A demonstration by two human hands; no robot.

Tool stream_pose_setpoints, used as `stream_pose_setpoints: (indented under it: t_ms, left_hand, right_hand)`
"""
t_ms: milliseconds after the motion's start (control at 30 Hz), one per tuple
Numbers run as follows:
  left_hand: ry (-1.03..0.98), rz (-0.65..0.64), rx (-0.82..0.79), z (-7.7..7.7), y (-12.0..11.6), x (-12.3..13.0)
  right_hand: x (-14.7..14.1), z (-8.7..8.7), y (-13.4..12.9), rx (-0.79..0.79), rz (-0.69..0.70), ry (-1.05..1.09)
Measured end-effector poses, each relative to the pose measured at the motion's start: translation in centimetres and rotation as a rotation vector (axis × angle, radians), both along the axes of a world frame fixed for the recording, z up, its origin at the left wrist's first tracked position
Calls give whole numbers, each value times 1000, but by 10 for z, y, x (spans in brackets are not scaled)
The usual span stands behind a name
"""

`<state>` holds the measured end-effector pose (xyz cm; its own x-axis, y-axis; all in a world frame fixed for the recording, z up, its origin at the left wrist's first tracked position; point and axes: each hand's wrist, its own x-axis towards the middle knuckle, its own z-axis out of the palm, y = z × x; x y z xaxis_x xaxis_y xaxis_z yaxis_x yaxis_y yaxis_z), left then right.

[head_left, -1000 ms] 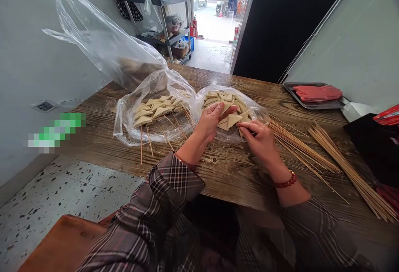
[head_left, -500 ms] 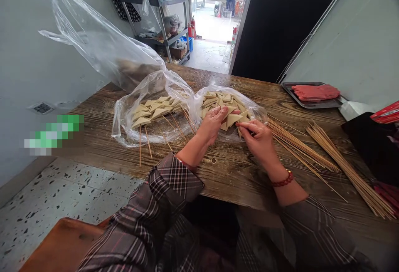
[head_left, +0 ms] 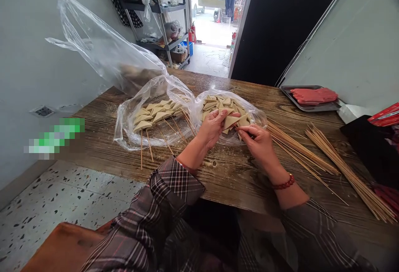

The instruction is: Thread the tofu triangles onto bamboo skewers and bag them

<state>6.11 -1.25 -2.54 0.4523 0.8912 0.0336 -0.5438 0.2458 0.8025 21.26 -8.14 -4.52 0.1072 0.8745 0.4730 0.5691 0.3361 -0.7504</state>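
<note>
My left hand (head_left: 214,127) grips pale triangular pieces (head_left: 231,121) between thumb and fingers, over the right-hand plastic bag (head_left: 258,116). Close beside it, my right hand (head_left: 258,139) pinches a thin wooden skewer (head_left: 237,127), its tip end at the held pieces. More triangles (head_left: 215,100) fill the bag behind my hands. Another open bag (head_left: 120,129) on the left holds a layer of triangles (head_left: 160,112), with several skewers (head_left: 149,145) sticking out toward me.
Loose skewers (head_left: 302,151) and a thicker skewer bundle (head_left: 352,172) lie on the wooden table (head_left: 230,184) at the right. Behind them is a black tray (head_left: 322,106) with pink-red slabs (head_left: 314,96). A shelf cart (head_left: 165,45) stands beyond the table.
The camera view has shifted slightly. My right hand has closed in on the held triangles, and the skewer now meets their lower edge.
</note>
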Motion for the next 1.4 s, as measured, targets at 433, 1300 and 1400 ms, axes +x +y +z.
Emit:
stream_pose_setpoints:
  t_ms: [433, 1300, 1400]
  left_hand:
    - [14, -35, 56, -9, -6, 9]
    - [1651, 140, 1057, -11, 5, 0]
    - [1647, 150, 1034, -13, 6, 0]
  right_hand:
    - [-3, -1, 1, 93, -23, -32]
    - [20, 19, 4, 148, -186, 12]
    - [19, 17, 4, 142, -163, 13]
